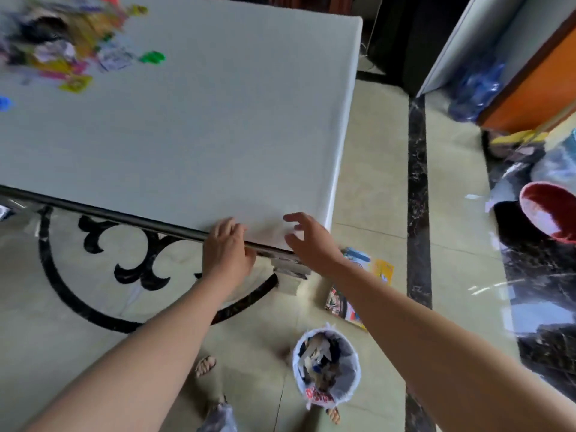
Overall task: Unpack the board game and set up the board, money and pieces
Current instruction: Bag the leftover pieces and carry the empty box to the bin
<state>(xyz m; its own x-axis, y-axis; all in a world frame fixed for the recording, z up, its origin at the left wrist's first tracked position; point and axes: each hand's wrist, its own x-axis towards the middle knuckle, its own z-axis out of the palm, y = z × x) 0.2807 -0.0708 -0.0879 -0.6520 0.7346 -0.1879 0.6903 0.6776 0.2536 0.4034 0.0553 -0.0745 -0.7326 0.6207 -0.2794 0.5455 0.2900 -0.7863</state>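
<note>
The fingers of your left hand (227, 251) lie lightly bent on the near edge of the worktop (202, 135), holding nothing. Your right hand (311, 241) hovers just beside it over the corner, fingers spread and empty. The game pieces (71, 48) lie in a blurred, colourful heap at the worktop's far left, well apart from both hands. On the floor (380, 188) stands a full bin (327, 366).

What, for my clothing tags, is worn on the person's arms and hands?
Nothing that shows. The left forearm and right forearm are bare down to the frame edge, with no sleeve in view. The left hand and right hand have no gloves, and neither wrist carries a watch or bracelet. The picture is too blurred to rule out a thin ring.
</note>
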